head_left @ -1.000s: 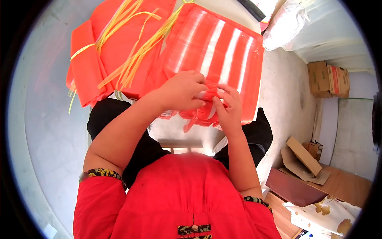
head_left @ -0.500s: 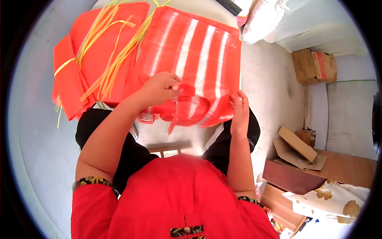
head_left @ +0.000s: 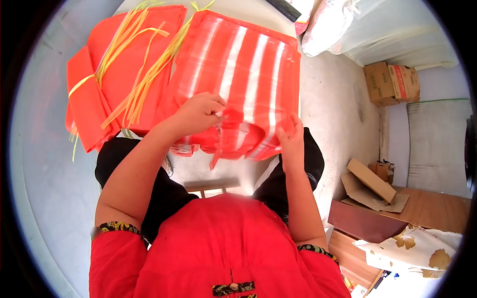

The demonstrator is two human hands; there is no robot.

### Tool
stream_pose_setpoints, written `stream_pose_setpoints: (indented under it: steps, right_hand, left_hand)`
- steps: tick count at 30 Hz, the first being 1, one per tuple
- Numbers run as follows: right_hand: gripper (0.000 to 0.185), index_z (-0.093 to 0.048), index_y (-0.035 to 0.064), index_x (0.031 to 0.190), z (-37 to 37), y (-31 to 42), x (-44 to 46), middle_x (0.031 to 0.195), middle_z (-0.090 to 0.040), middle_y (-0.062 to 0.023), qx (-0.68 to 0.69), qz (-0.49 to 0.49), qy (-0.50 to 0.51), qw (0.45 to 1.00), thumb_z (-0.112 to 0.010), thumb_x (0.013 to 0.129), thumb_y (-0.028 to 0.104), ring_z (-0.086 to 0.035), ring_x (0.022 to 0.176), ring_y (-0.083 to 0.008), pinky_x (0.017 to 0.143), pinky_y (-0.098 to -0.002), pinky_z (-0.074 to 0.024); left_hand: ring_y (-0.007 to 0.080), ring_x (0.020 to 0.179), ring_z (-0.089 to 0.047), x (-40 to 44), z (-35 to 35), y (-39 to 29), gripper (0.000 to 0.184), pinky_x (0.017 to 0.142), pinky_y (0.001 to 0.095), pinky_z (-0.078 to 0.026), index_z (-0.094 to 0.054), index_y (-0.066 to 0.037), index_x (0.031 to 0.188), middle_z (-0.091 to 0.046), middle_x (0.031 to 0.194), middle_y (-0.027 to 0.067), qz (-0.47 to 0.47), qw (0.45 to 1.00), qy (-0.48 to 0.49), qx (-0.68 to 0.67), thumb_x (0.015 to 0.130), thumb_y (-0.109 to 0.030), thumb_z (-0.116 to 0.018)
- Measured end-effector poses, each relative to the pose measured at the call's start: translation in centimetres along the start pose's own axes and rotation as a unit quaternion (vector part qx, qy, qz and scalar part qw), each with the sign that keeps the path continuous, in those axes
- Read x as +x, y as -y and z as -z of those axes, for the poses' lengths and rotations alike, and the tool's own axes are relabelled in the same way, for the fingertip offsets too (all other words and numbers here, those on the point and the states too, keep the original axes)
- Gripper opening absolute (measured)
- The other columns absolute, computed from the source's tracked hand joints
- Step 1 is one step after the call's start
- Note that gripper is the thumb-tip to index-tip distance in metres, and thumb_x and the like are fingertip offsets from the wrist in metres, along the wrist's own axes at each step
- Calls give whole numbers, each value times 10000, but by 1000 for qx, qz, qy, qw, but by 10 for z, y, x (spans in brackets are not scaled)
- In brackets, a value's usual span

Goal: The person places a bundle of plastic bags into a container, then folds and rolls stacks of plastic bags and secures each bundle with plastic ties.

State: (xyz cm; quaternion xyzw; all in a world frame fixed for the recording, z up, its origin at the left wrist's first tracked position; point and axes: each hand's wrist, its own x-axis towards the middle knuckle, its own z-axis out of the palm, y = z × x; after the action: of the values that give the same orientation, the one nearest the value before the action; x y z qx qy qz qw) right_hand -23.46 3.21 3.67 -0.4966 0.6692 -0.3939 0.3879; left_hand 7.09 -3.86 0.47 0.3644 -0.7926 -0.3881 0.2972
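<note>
A stack of red and white striped plastic bags (head_left: 241, 69) lies in front of me, its near edge hanging in loose folds over my lap. My left hand (head_left: 201, 113) is closed in a pinch on the top bag's plastic near the front edge. At the front right corner, my right hand (head_left: 292, 141) has its thumb and fingers closed on the bag's edge. Left of the stack lie folded red bags (head_left: 134, 64), with a smaller red bundle (head_left: 89, 97) tied by a yellow strip. Loose yellow plastic strips (head_left: 149, 74) lie across them.
A white bundle (head_left: 328, 27) and a dark bar-like object (head_left: 284, 9) are at the top. To the right stand a cardboard box (head_left: 392, 82) and a wooden cabinet (head_left: 432, 206) with an opened carton (head_left: 370, 186) on it. A flowered cloth (head_left: 407, 248) hangs at lower right.
My right hand has moved left and inward, from beside the stack's edge with fingers raised to closing on the plastic, which now folds more. My left hand keeps its pinch, almost in place.
</note>
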Motion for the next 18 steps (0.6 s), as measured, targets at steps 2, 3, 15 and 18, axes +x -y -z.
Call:
stream_pose_setpoints:
  steps: [2,3,15,18]
  right_hand:
    - [742,-298,23,1609,3,-2,-22,1535,-485,-138,50,-30,45,997,-635,949,-21,-648,1198,-184,941,-307,-552]
    - [737,-304,20,1602,5,-9,-33,1540,-473,-142,66,-38,60,995,-635,946,-27,-655,1191,-188,937,-309,-558]
    - [478,-543,-12,1417,17,20,-52,1420,-579,-94,-45,87,124,987,-620,949,-75,-599,1242,-159,1011,-295,-503]
    - [395,-574,-8,1395,-6,48,-15,1314,-650,-95,30,15,178,983,-603,1001,-5,-632,1146,-145,979,-276,-503]
  left_hand:
    - [312,1005,-643,0,0,-4,82,858,414,-523,-739,-12,919,-706,1099,102,-28,999,2,45,869,-72,-761]
    - [315,1004,-645,-2,2,-11,95,858,419,-531,-746,-21,924,-705,1091,95,-43,996,4,73,839,-55,-769]
    - [274,991,-645,-14,-4,-28,358,862,398,-554,-800,-121,1041,-691,1064,47,-139,965,-8,222,686,-70,-807]
    - [288,1010,-651,-15,-5,-26,405,879,402,-562,-793,-110,1051,-695,1086,59,-146,965,-15,218,652,-43,-803]
